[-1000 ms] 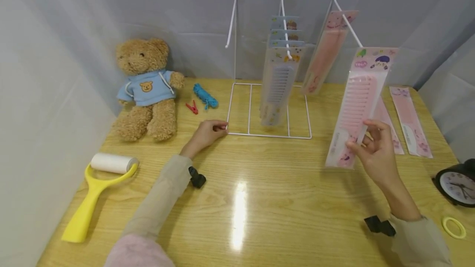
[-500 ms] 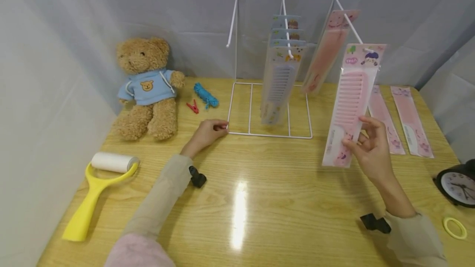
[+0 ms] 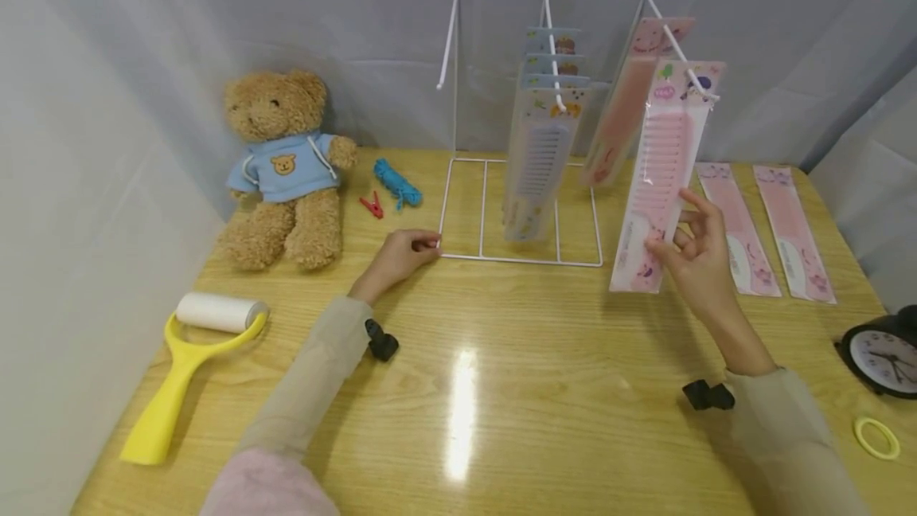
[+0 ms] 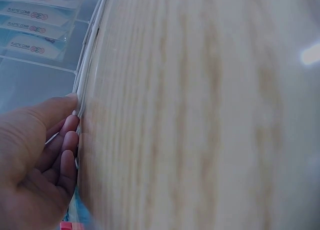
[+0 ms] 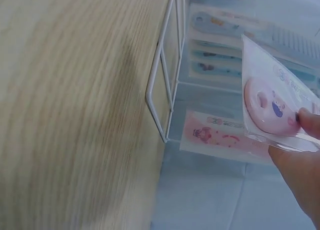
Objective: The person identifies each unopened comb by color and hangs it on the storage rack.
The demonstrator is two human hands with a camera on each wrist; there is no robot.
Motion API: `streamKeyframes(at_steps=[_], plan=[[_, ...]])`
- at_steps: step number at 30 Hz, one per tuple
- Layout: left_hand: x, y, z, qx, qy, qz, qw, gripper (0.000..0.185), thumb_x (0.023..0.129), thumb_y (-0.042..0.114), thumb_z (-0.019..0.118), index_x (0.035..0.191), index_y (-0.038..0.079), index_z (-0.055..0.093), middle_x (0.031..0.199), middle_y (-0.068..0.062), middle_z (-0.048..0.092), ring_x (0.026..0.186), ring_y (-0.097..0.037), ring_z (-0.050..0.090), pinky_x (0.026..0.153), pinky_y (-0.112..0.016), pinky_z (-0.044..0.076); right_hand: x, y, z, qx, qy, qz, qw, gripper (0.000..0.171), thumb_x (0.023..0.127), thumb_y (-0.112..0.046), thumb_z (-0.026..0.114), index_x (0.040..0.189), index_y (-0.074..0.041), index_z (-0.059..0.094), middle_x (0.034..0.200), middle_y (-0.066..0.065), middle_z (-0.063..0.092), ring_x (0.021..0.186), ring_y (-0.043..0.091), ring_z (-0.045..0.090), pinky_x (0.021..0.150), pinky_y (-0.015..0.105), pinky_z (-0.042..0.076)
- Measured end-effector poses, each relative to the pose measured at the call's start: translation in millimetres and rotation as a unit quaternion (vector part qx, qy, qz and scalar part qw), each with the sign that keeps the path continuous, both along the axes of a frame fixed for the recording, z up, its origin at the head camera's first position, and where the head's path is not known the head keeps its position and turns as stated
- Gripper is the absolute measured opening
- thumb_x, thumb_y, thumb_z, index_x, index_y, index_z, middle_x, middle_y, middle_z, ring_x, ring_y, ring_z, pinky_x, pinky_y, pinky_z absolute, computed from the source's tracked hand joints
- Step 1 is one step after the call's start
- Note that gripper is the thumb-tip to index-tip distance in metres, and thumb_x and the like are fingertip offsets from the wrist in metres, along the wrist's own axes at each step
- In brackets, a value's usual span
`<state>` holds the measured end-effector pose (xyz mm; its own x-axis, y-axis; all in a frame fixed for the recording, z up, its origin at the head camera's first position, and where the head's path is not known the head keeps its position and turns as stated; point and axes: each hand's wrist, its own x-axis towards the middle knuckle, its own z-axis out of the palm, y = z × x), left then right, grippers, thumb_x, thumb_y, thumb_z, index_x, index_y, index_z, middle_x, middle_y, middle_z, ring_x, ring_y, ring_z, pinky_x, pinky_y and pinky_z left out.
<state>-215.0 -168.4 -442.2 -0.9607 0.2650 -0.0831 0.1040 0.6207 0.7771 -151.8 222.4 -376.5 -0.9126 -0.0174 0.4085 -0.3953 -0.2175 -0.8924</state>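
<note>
A white wire rack (image 3: 520,259) stands at the back of the wooden table, with three upward prongs. My right hand (image 3: 693,255) pinches the lower end of a packaged pink comb (image 3: 660,170) whose top hangs on the right prong (image 3: 677,43), in front of another pink pack (image 3: 626,102). Several blue comb packs (image 3: 539,158) hang on the middle prong. My left hand (image 3: 401,255) grips the rack's front left corner against the table. In the right wrist view the pink pack (image 5: 274,105) sits under my thumb; in the left wrist view my fingers (image 4: 64,155) curl round the wire (image 4: 87,69).
Two more pink comb packs (image 3: 766,225) lie flat at the right. A teddy bear (image 3: 282,170), a red clip (image 3: 372,206) and a blue cord bundle (image 3: 396,184) sit at the back left. A yellow lint roller (image 3: 188,357) lies front left; a black clock (image 3: 884,361) and yellow ring (image 3: 877,438) sit front right.
My right hand moved the pink comb pack left and back, sliding its top farther up the right prong. The left hand stayed on the rack's corner.
</note>
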Motion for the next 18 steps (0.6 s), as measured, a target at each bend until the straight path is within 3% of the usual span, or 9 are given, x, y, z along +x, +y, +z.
streamKeyframes(at_steps=[8,18], plan=[[-2.1,-1,-2.0,0.002,-0.005,0.000,1.0000,0.034,0.093,0.013,0.062,0.124,-0.002,0.061,0.109,-0.019,0.067,0.097,-0.028,0.063,0.087,-0.039,0.050,-26.8,-3,2.5,0.035,-0.037,-0.028,0.998,0.068,0.082,0.027,0.051,0.137,-0.010,0.036,0.107,0.005,0.048,0.087,0.008,0.062,0.071,0.014,0.053],[-1.7,-2,-2.9,0.004,-0.001,-0.004,1.0000,0.034,0.093,0.012,0.062,0.124,-0.003,0.061,0.110,-0.020,0.067,0.097,-0.029,0.063,0.086,-0.039,0.051,-55.2,-6,-0.5,0.055,-0.038,-0.050,0.997,0.068,0.080,0.027,0.054,0.134,-0.010,0.037,0.102,0.005,0.048,0.079,0.007,0.062,0.068,0.013,0.052]])
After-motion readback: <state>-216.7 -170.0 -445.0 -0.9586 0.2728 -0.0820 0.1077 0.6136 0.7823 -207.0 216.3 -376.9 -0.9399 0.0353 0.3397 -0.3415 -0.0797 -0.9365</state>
